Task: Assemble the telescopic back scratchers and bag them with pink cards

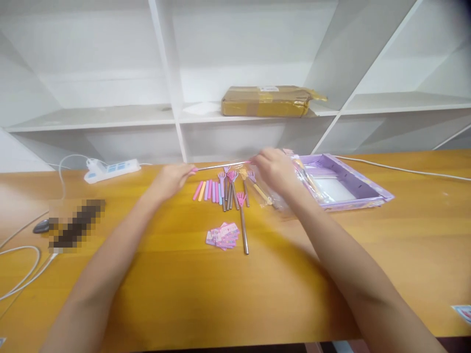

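Observation:
A thin metal telescopic back scratcher [221, 167] is stretched out level between my hands, above the far part of the table. My left hand [171, 179] pinches its left end, where a bit of pink shows. My right hand [274, 166] closes round the other end, also pink, and hides most of it. Below the rod lie a row of coloured handle sleeves [210, 191] and several back scratchers [231, 191] with claw heads. One pink-headed back scratcher [244, 230] lies nearer to me, beside a fanned pile of printed cards [223, 236].
Right of my right hand, a purple open box [362, 201] holds clear plastic packaging [312, 181]. A white power strip [112, 169], cables and a dark mouse [41, 226] are on the left. A taped cardboard box [265, 105] sits on the white shelf [128, 117] behind.

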{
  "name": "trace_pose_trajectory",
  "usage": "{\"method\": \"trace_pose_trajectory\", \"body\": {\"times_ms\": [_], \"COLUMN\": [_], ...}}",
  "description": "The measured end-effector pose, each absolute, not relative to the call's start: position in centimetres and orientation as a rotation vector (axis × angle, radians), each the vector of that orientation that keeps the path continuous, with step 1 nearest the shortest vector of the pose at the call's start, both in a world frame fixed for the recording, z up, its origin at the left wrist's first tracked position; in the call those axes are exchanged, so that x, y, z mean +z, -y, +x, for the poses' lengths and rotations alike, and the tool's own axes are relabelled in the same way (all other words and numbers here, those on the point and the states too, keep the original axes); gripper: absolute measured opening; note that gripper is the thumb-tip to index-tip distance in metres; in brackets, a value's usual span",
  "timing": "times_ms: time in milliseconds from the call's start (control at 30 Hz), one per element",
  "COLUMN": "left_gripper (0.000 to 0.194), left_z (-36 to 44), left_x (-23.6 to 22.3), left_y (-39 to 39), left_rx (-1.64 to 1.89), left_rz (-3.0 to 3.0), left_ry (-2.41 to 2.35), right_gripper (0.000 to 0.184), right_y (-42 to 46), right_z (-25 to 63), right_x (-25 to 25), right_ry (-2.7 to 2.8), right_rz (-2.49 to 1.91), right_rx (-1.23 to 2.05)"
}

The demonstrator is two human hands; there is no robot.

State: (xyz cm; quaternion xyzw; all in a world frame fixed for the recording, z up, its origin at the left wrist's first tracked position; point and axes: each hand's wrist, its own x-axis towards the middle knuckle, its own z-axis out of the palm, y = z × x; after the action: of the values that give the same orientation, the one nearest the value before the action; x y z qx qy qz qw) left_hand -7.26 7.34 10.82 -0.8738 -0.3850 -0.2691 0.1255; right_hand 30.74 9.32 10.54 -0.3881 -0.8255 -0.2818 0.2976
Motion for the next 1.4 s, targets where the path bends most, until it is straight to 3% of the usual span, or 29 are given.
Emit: {"method": "trace_pose_trajectory", "body": {"times_ms": [200,467,767,1233,1400], "left_gripper": [0.031,0.029,0.024,0.038,0.028], "left_z": [-2.7,-3.7,-3.4,-2.3,-2.3], "left_x": [9.7,10.8,11.0,12.1,12.3], "left_y": [-5.4,-5.6,-5.1,-3.6,-3.8], "left_rx": [-0.649,-0.560,-0.439,-0.571,-0.386], "left_rz": [-2.550,-2.612,-2.562,-2.595,-2.535], "left_ry": [1.000,0.872,0.886,0.938,1.032], "right_gripper": [0.030,0.027,0.026,0.029,0.031], "right_y": [-6.2,-4.7,-5.1,-5.1,-4.8], "right_z": [25.3,26.2,25.9,25.7,25.6], "right_x": [9.6,12.3,11.7,11.7,11.8], "right_ry": [2.354,2.518,2.561,2.608,2.642], "right_rz": [-0.844,-0.899,-0.928,-0.882,-0.893], "right_rx": [-0.686,-0.529,-0.512,-0.568,-0.516]}}
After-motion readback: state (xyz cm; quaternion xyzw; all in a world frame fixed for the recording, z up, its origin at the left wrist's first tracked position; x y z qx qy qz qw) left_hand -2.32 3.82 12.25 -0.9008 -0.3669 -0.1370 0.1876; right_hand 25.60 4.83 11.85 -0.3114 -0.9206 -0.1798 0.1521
